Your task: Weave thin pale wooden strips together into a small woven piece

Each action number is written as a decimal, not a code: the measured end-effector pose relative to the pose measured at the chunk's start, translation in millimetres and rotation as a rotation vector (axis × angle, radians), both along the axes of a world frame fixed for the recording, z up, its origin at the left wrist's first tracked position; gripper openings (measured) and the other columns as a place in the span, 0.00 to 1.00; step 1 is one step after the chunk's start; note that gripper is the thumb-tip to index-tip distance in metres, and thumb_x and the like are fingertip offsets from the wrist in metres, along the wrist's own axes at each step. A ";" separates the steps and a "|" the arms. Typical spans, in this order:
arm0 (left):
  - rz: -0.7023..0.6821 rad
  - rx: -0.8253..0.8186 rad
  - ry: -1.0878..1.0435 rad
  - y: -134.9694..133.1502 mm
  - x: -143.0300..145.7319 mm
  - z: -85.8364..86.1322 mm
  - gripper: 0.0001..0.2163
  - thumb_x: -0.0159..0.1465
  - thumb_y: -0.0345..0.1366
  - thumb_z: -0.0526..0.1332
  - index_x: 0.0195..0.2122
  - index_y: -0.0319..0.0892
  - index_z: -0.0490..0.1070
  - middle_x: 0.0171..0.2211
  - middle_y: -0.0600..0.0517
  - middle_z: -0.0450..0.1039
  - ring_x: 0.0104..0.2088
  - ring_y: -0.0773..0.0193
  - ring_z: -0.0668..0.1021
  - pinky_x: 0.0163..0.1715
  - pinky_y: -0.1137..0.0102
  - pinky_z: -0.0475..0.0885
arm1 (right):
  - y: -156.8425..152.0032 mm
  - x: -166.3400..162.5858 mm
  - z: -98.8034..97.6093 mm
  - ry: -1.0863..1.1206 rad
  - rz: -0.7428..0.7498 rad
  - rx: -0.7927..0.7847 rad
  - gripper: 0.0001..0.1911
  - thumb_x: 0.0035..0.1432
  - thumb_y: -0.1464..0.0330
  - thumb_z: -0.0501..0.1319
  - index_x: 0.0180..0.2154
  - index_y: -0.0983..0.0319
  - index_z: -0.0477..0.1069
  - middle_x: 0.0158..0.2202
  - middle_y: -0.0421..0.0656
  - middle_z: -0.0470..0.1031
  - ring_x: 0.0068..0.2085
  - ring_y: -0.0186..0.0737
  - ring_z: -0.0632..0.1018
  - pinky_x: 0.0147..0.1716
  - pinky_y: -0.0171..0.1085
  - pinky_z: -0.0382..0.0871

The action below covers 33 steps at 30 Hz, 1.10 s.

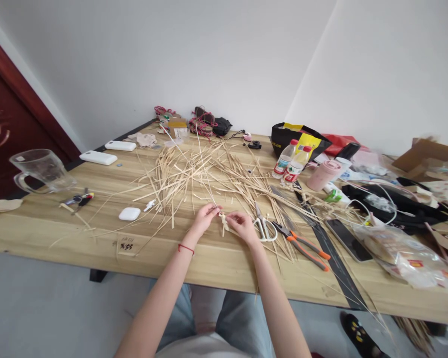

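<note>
Head view, straw piece (224, 224), between grips (206, 218) (242, 226)

Both hands (204, 219) (242, 226) in adjacent pinch grips

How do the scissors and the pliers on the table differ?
The scissors have white loop handles; the pliers have long orange-and-grey ones, open at the ends. The scissors' blades point up the picture, while the pliers lie slanted, head to the left. The scissors are closer to the right hand than the pliers. Both lie on the table.
</note>
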State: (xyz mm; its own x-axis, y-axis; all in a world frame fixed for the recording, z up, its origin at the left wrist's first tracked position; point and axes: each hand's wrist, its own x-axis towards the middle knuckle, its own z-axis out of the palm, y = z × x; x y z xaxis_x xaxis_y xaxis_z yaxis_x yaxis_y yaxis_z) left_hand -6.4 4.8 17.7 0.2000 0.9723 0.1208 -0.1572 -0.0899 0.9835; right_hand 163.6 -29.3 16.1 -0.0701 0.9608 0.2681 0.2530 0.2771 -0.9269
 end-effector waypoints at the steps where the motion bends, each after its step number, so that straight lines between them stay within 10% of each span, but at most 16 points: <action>1: -0.001 0.011 0.009 0.5 1.0 -1.1 0.09 0.56 0.38 0.63 0.36 0.39 0.74 0.37 0.48 0.76 0.38 0.61 0.77 0.42 0.65 0.71 | 0.6 0.9 -1.1 -0.018 -0.001 0.026 0.15 0.52 0.57 0.63 0.33 0.63 0.77 0.30 0.45 0.76 0.27 0.36 0.71 0.27 0.34 0.65; 33: 0.012 0.140 0.144 0.9 5.1 -8.1 0.11 0.59 0.42 0.61 0.35 0.40 0.76 0.40 0.46 0.78 0.43 0.57 0.77 0.48 0.62 0.69 | 2.4 8.2 -1.9 -0.028 -0.036 0.014 0.13 0.54 0.59 0.61 0.35 0.63 0.76 0.35 0.47 0.78 0.37 0.43 0.77 0.38 0.40 0.70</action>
